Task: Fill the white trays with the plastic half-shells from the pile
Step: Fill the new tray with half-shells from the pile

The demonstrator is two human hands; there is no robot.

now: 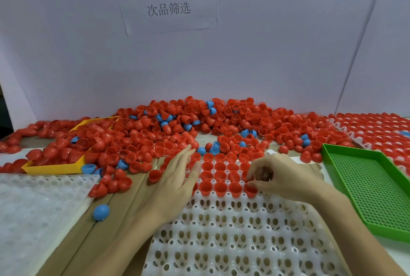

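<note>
While right hand (281,176) pinches red plastic half-shell (251,189) into white perforated tray (221,231) far-edge rows, rim up to nest, left hand (177,178), fingers straight, reaches toward pile (199,125).

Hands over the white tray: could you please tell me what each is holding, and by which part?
The right hand pinches a red shell by its rim. The left hand holds nothing.
</note>
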